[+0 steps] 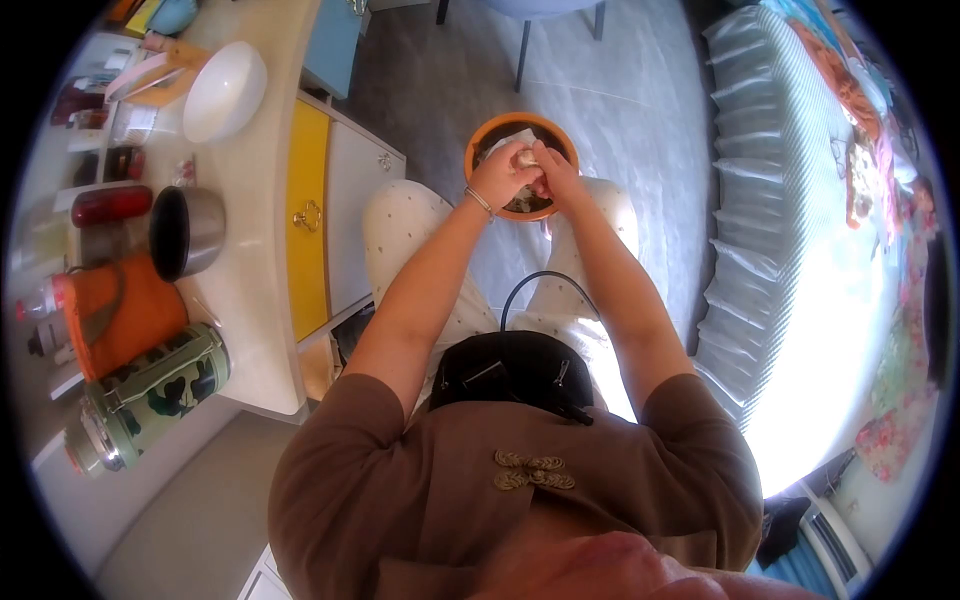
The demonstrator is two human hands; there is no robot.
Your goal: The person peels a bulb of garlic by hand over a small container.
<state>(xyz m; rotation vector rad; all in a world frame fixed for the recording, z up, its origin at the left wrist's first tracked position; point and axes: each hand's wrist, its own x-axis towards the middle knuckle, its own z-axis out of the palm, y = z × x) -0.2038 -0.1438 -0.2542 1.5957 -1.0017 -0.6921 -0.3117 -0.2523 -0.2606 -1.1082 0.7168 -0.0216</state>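
Observation:
My left hand (503,178), with a bracelet at its wrist, is closed over an orange-rimmed round bin (477,142). Fingers of my right hand (560,176) are bent and meet those of the left. Between the two hands shows a small whitish piece (527,158), too small to name, which both seem to grip. Inside the bin, below and behind the hands, lie white crumpled material (513,142) and dark contents. The hands hide much of the bin's inside.
On the left, a counter (262,200) holds a white bowl (226,92), a metal pot (190,233), an orange bag (125,312) and a camouflage flask (165,390). Drawers stand below it. To the right is a bed with a ruffled skirt (745,200). A chair (535,8) stands ahead.

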